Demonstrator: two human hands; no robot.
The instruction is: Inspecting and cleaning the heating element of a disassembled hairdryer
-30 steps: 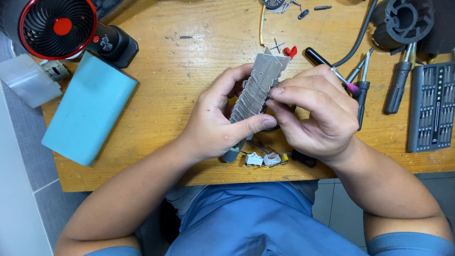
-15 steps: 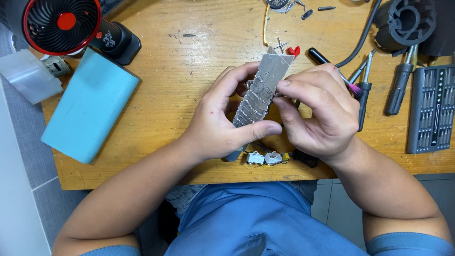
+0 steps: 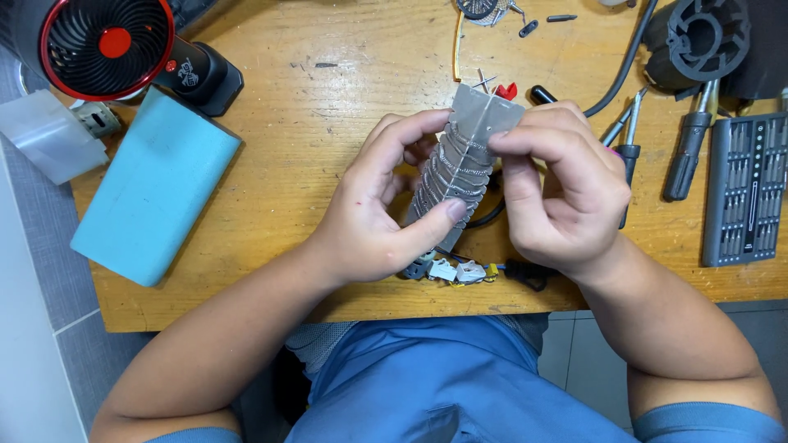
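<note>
Both hands are holding one thing above the front part of the wooden table (image 3: 328,131): a grey heating element (image 3: 461,168), a long flat piece of thin sheets with fine wire coiled along its edges. The left hand (image 3: 373,217) is closed around its lower half, the thumb pressing on the front face and the other fingers curling behind it. The right hand (image 3: 562,193) is pinching the upper corner between the thumb and the forefinger, so this grip is almost fully shut on the thin sheet. The element is standing tilted, not touching the table.

Under it, small white connectors (image 3: 455,271) with thin wires are hanging close to the table edge. In my judgement the sheets are brittle and the coil is soft, so a too strong pinch or a twist between the two hands could be cracking a sheet or bending the wire out of its notches. A pull could also be straining the thin wires below.

To the right, screwdrivers (image 3: 685,156) and a grey case of bits (image 3: 747,193) are lying near the right wrist; an elbow move could be pushing them. To the left, a light blue box (image 3: 156,189) and a small black and red fan (image 3: 107,45) are standing well apart.
</note>
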